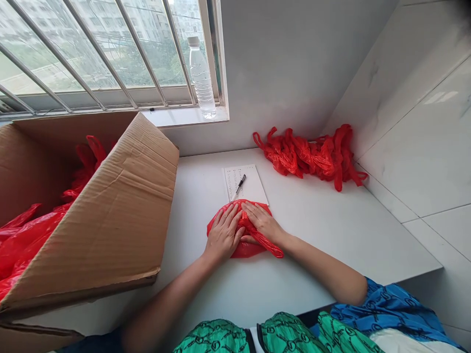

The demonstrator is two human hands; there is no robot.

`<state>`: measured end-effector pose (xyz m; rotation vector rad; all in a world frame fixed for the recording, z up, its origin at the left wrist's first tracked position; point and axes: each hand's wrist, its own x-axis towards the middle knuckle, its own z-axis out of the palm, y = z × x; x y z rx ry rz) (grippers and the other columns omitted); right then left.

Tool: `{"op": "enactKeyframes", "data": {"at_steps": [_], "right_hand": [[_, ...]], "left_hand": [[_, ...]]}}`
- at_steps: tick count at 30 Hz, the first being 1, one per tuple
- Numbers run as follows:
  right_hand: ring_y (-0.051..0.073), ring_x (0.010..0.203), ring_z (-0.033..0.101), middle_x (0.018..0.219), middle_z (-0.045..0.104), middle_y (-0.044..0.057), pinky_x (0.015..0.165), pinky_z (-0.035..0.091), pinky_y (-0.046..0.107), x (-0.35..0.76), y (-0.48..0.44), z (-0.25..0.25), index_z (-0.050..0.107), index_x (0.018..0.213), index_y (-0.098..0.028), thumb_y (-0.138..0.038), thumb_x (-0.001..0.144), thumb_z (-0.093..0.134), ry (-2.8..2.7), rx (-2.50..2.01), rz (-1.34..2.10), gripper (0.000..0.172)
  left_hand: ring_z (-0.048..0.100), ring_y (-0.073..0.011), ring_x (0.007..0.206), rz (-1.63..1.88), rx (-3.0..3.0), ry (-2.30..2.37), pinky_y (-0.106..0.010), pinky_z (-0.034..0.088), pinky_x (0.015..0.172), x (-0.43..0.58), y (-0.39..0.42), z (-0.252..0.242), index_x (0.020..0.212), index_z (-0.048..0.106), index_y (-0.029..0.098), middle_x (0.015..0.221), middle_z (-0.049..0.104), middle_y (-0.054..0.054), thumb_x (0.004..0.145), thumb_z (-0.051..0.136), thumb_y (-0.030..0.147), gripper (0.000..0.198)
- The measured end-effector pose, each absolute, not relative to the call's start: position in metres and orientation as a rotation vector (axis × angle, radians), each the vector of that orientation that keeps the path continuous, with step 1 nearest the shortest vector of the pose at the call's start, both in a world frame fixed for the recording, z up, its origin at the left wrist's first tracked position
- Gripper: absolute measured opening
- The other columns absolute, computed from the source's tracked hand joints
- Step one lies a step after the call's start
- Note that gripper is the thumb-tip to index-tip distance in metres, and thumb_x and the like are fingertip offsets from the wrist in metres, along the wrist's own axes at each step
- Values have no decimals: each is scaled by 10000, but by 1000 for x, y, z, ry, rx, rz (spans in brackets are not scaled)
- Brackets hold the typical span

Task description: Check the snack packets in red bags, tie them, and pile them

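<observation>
A red plastic bag (pixel 247 249) lies flat on the white table (pixel 324 230) in front of me. My left hand (pixel 223 233) presses palm-down on its left half, fingers together. On the right half rests my right hand (pixel 262 221), fingers spread flat; a loop of the bag's handle trails over the wrist toward the lower right. Both hands touch the bag and almost meet at the middle.
A sheet of paper (pixel 253 184) with a pen (pixel 239 187) lies just beyond the bag. A pile of red bags (pixel 312 154) sits at the back right corner. An open cardboard box (pixel 110 215) holding red bags stands left. A water bottle (pixel 201 78) stands on the windowsill.
</observation>
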<state>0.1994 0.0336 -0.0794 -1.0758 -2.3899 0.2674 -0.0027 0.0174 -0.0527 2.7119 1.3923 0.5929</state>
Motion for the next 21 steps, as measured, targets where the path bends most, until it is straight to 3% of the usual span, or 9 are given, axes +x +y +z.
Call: {"op": "enactKeyframes", "data": {"at_steps": [12, 21], "right_hand": [[299, 1455, 330, 1540, 393, 189, 1204, 278, 533, 196, 33, -82, 304, 1520, -85, -626, 892, 539, -2397, -1071, 233, 862], [298, 1428, 380, 1509, 440, 191, 1191, 304, 535, 197, 32, -79, 387, 1474, -84, -587, 896, 562, -2396, -1040, 212, 786]], "left_hand": [[376, -266, 1429, 509, 2681, 1393, -490, 354, 1175, -5, 19, -54, 1428, 466, 105, 1516, 441, -108, 1014, 377, 368, 498], [439, -259, 1381, 668, 2580, 1326, -467, 370, 1151, -5, 19, -53, 1329, 543, 160, 1419, 548, -110, 988, 451, 354, 403]]}}
